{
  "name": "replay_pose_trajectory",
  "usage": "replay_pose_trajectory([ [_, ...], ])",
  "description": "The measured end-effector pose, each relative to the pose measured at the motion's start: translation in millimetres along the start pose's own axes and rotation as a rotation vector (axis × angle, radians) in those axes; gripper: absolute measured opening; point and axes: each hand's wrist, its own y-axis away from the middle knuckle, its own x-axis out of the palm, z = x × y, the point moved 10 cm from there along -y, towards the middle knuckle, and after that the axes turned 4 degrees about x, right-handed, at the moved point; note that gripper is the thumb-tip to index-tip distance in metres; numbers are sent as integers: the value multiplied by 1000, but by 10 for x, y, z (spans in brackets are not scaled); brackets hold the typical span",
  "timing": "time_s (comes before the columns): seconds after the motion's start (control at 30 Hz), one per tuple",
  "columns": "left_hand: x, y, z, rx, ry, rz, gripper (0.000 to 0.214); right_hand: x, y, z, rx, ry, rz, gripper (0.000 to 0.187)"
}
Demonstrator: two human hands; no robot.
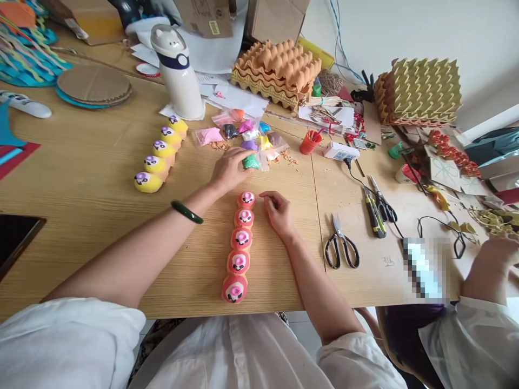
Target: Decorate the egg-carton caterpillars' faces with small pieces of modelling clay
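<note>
My left hand (232, 168), with a dark green bangle (187, 212) on its wrist, has its fingers around the near edge of a small bag of green clay (252, 161). My right hand (278, 212) rests on the table with fingers curled and forefinger pointing left; its palm is hidden. Just left of it stands a strip of egg-carton cups (241, 237) covered in pink clay, each with a white face and pink snout. A similar yellow strip (160, 149) with purple details lies further left. Bags of coloured clay (247, 127) are heaped beyond my left hand.
Scissors (341, 243), a utility knife (373, 213), a red cup (311, 142) and a white power strip (341, 152) lie to the right. Behind are a white bottle (178, 81) and stacked egg trays (278, 73). Another person's hand (490, 265) is at far right.
</note>
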Motion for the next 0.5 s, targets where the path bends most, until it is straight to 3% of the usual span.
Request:
replay_pose_trajectory([
  [0.1, -98, -180, 162, -20, -18, -45, 52, -10, 6, 14, 3, -1, 1, 30],
  [0.3, -362, -350, 729, -216, -5, -229, 48, -8, 9, -12, 13, 1, 2, 27],
  [0.5, -228, -592, 984, -161, 147, -250, 50, -12, 11, -40, 36, -38, -11, 25],
])
